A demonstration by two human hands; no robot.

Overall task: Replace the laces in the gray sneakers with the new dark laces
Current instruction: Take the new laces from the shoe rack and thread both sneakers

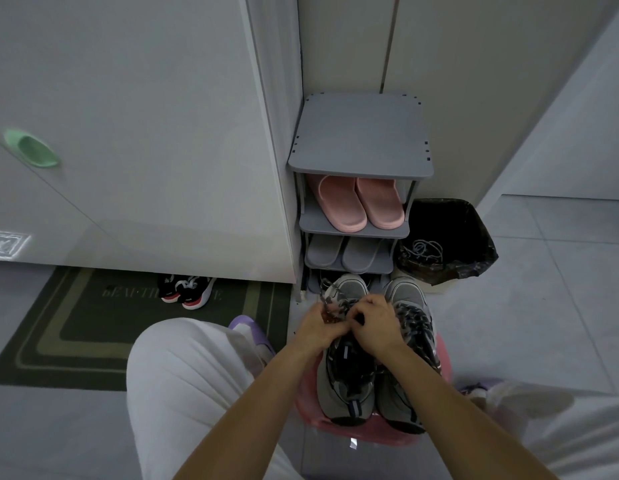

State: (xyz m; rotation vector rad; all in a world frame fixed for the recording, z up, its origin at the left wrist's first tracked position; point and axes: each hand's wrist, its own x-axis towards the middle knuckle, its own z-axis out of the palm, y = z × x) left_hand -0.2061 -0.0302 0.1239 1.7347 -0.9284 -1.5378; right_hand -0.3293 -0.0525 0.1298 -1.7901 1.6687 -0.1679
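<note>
1. L hand (pixel 316 329): fingers curled, pinching a dark lace (pixel 327 301) at the upper front of the left gray sneaker (pixel 346 379). Knuckles hide the exact eyelet.
2. R hand (pixel 374 323): curled, touching the L hand, closed on the same lace as far as can be seen; its fingertips are hidden. Judged reason for crowding one spot: one hand keeps tension while the other feeds or ties.
3. Sneaker in work: toe points away from the person, heel toward them, so the lacing faces up. A loose bit of lace sticks up beyond the L hand.
4. Second gray sneaker (pixel 413 341): just beside the first on its right, same heading. Dark patterned lacing crosses its front; judged finished.
5. Support: both shoes stand on a pink stool (pixel 370 436) between the knees. Prob. raised there to bring the work within easy reach.
6. Bin (pixel 474 251) w/ black liner, ahead and to the right: pale cords (pixel 424 251) lie inside, likely the old laces.
7. Surroundings: gray shoe rack (pixel 360 147) ahead holds pink slippers (pixel 360 202) above gray slippers (pixel 346 254). Black-and-red sneakers (pixel 187 291) sit on a doormat (pixel 59 327) to the left.
8. Stage, judged: late. Last shoe near the top eyelets; knot not confirmed.
</note>
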